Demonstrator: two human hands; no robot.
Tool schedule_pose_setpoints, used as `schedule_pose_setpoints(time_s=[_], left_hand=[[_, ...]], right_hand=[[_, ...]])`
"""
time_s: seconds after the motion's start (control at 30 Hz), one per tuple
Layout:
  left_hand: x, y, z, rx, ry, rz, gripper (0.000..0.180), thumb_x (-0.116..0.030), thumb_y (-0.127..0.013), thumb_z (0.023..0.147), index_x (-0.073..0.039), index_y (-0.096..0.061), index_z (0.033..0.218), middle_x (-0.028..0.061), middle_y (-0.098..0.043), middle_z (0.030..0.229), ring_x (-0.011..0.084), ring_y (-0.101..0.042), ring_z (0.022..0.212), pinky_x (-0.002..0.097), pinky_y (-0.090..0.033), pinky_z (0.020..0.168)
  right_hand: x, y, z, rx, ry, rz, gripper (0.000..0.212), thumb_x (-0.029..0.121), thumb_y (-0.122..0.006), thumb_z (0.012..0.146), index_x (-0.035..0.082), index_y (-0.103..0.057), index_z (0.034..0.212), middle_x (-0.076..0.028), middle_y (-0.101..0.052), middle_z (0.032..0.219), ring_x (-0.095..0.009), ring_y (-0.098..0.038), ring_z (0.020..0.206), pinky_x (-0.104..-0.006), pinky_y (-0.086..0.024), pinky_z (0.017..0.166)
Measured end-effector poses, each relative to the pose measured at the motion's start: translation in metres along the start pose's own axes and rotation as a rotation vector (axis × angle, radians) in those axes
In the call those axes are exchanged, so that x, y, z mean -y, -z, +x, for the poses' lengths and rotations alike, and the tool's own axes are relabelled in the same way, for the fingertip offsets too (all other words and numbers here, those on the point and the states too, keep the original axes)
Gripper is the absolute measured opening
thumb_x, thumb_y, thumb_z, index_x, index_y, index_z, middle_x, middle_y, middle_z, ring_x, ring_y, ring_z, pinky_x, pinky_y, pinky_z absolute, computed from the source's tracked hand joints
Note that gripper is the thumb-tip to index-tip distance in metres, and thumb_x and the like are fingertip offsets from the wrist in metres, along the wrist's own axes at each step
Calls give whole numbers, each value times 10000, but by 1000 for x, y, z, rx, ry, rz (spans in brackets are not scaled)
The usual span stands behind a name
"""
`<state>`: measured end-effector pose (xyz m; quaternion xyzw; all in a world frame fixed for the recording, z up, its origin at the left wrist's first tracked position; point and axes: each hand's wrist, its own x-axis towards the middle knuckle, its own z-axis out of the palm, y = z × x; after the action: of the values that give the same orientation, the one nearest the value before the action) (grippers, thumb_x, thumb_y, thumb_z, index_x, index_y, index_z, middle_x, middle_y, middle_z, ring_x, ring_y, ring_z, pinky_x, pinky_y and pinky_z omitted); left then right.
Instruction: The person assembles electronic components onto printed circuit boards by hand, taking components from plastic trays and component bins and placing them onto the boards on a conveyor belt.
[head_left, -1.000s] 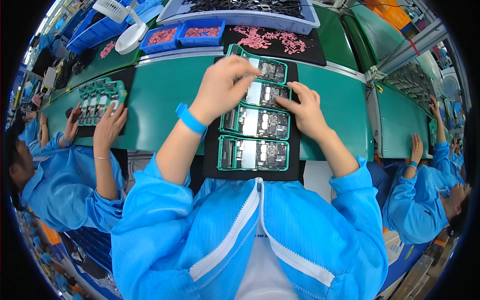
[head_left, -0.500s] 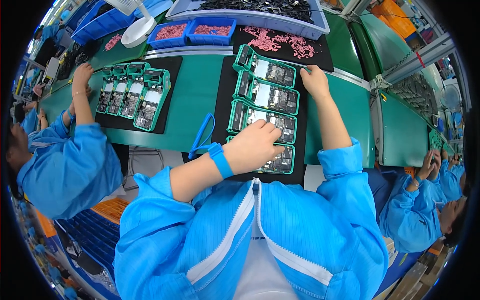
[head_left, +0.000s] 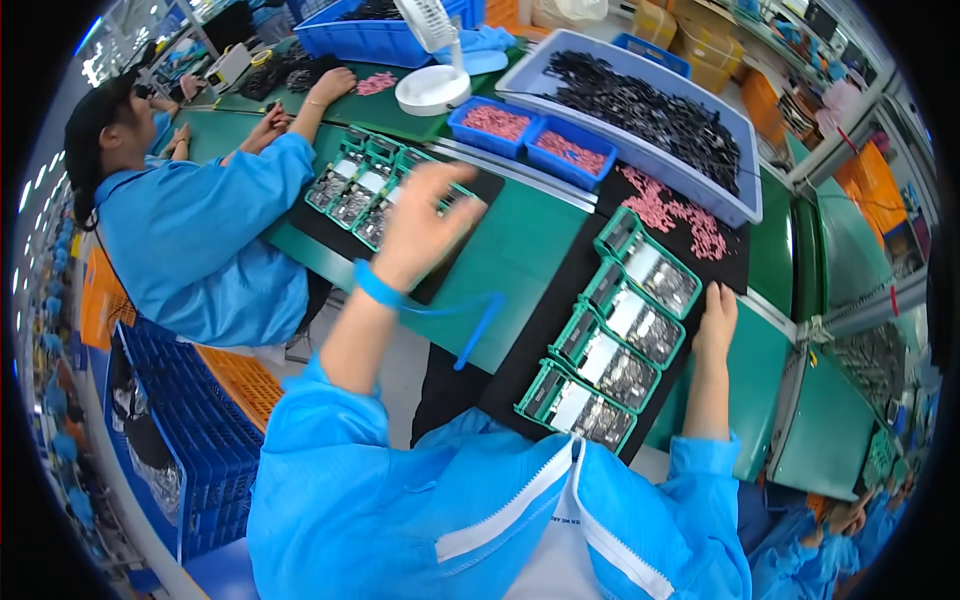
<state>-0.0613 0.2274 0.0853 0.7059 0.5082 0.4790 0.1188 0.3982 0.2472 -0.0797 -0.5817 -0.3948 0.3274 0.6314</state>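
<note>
My left hand (head_left: 425, 225) is raised over the left part of the bench, slightly blurred, fingers apart and empty. It partly covers a second group of green device housings (head_left: 352, 200) in front of a co-worker. A blue wrist strap (head_left: 378, 284) with a coiled cord (head_left: 480, 330) is on my left wrist. In front of me, several green-framed device housings (head_left: 628, 325) with exposed circuit boards lie in a slanting row on a black mat (head_left: 540, 345). My right hand (head_left: 716, 320) is closed beside the row's far right end, at the mat's edge; anything between its fingers is hidden.
Small blue bins (head_left: 570, 155) of pink pieces stand behind the mat, and loose pink pieces (head_left: 690, 220) lie near them. A large tub (head_left: 650, 120) holds black parts. A white fan (head_left: 432, 90) stands at the back. At left sits a co-worker (head_left: 200, 220) in blue.
My left hand has lifted off the near housings and swung left toward the other group. My view has turned left. The right hand stays beside the far end of the row.
</note>
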Motion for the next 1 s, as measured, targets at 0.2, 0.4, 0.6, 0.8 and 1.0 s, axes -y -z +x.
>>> schedule_pose_setpoints(time_s=[0.2, 0.4, 0.6, 0.8, 1.0], left_hand=[[204, 94, 48, -15, 445, 698, 961, -673, -663, 691, 84, -505, 1261, 262, -530, 1270, 366, -495, 1208, 411, -391, 1021], [282, 93, 64, 128, 718, 708, 1061, -759, -554, 714, 82, -416, 1347, 284, -457, 1357, 364, -440, 1282, 397, -341, 1067], [273, 63, 78, 107, 637, 812, 895, -685, -530, 799, 17, -450, 1349, 258, -518, 1306, 394, -476, 1227, 431, -373, 1017], [233, 35, 68, 86, 660, 821, 897, -687, -531, 796, 20, -461, 1344, 256, -520, 1304, 388, -489, 1216, 428, -382, 1008], [174, -14, 24, 105, 576, 817, 959, -672, -559, 789, 78, -393, 1363, 303, -505, 1291, 425, -487, 1207, 438, -387, 1011]], right_hand=[[37, 48, -36, -148, -17, 222, 174, 162, -533, 971, 5, -577, 1029, -40, -626, 980, -109, -570, 886, -255, -462, 809], [19, 156, -22, -590, 72, 283, 191, 155, -576, 945, -16, -588, 1030, -63, -633, 978, -137, -586, 866, -275, -478, 788], [31, 263, -16, -1077, 229, 168, 216, 130, -529, 961, -65, -581, 1036, -106, -642, 1011, -177, -608, 886, -296, -490, 796], [24, 366, -9, -1288, 206, 94, 233, 131, -534, 941, -81, -607, 1006, -109, -655, 942, -188, -613, 793, -313, -497, 709], [3, 414, -7, -1359, -46, -246, 254, 147, -567, 821, -94, -646, 808, -43, -607, 723, -143, -482, 617, -339, -403, 551]])
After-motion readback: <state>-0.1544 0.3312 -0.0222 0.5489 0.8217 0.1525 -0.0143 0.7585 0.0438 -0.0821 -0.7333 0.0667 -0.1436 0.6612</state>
